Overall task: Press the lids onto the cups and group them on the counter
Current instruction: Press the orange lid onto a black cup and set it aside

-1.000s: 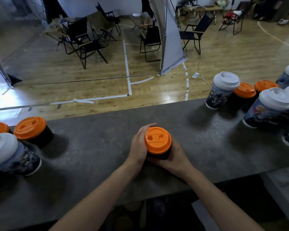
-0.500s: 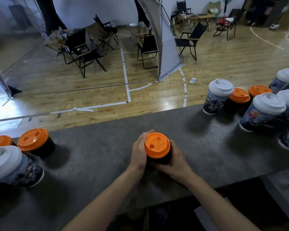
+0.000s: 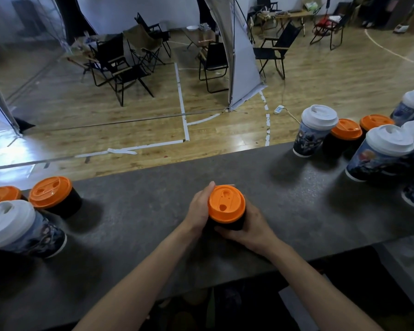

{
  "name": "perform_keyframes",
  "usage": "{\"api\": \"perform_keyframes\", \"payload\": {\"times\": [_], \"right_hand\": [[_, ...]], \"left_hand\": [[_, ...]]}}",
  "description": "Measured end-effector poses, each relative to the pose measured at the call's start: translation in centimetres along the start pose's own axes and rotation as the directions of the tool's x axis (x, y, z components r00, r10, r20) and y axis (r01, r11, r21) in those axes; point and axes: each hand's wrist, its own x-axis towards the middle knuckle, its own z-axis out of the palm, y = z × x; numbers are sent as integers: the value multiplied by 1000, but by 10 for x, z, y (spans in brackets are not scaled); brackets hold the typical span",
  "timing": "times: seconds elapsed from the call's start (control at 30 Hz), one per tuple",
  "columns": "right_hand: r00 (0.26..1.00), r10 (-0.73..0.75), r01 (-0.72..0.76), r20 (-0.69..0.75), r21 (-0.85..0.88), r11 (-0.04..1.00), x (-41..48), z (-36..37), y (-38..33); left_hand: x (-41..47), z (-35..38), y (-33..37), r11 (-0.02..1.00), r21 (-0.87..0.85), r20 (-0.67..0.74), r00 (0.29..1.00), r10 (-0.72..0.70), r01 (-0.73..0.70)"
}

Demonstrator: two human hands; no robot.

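A person's left hand (image 3: pixel 199 209) and right hand (image 3: pixel 252 226) wrap around a black cup (image 3: pixel 227 225) standing on a grey counter (image 3: pixel 141 211), fingers curled against its sides. An orange lid (image 3: pixel 226 203) sits on the cup. Well to the left of this cup stand three lidded cups (image 3: pixel 50 194). Well to its right stands a larger cluster of lidded cups (image 3: pixel 380 154), some white-topped, some orange-topped.

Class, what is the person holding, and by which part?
The black cup with the orange lid, gripped round its sides by the left hand and right hand.
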Motion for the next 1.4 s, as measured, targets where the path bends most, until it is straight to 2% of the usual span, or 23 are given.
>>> {"api": "perform_keyframes", "payload": {"times": [0.13, 0.17, 0.2, 0.27, 0.33, 0.43, 0.53, 0.57, 0.7, 0.73, 0.93, 0.97, 1.07, 1.13, 1.2, 1.33, 1.4], "right_hand": [[997, -12, 10, -76, -24, 1000, 2, 1, -3], [997, -11, 9, -83, -28, 1000, 2, 0, -3], [996, -10, 8, -86, -30, 1000, 3, -1, -3], [997, -16, 13, -77, -42, 999, 3, -3, -1], [998, -36, 33, -56, -60, 998, 3, -4, -1], [996, -71, 69, -56, -52, 996, 3, -1, -2], [995, -64, 63, -71, -24, 998, 2, 0, -2], [996, -57, 56, -72, -19, 998, 2, -1, -2], [997, -70, 70, -23, -26, 997, 3, -6, -2], [997, -79, 78, -12, -26, 997, 3, -6, -2], [996, -56, 58, -75, 23, 998, 0, 0, -4], [996, -45, 47, -81, 22, 999, 0, -1, -4], [998, -36, 36, -58, 5, 999, 2, -5, 0], [997, -57, 57, -45, 2, 998, 3, -5, 1], [996, -76, 76, -45, 7, 997, 2, -3, 1], [995, -52, 52, -82, 3, 999, 3, -1, -1], [997, -31, 32, -68, 3, 999, 4, -3, -2]], "left_hand": [[-6, 14, -12, 998, -40, -217, 975, 44, -54], [-7, 14, -13, 998, -43, -233, 972, 41, -52], [-6, 12, -11, 998, -44, -207, 978, 26, -35], [-2, 5, -4, 1000, -28, -64, 998, -1, -1], [3, -4, 4, 999, 26, 26, 1000, 18, -19], [1, 0, 3, 993, 77, -36, 995, 90, -87], [-4, 7, -11, 994, 72, -175, 980, 98, -87], [-5, 6, -13, 993, 74, -180, 978, 100, -88], [-2, -7, -3, 996, 69, 8, 998, 59, -60], [-3, -7, 0, 997, 60, 15, 999, 48, -48], [-8, 16, -16, 993, 89, -252, 963, 92, -72], [-8, 15, -15, 994, 85, -246, 965, 94, -75], [-4, 6, -4, 997, 29, -64, 996, 67, -65], [-2, 1, 2, 996, 47, -6, 997, 75, -75], [-1, 3, -1, 993, 54, -48, 993, 106, -104], [-5, 11, -14, 996, 15, -229, 969, 91, -90], [-1, 6, -13, 996, 9, -164, 983, 85, -84]]}}
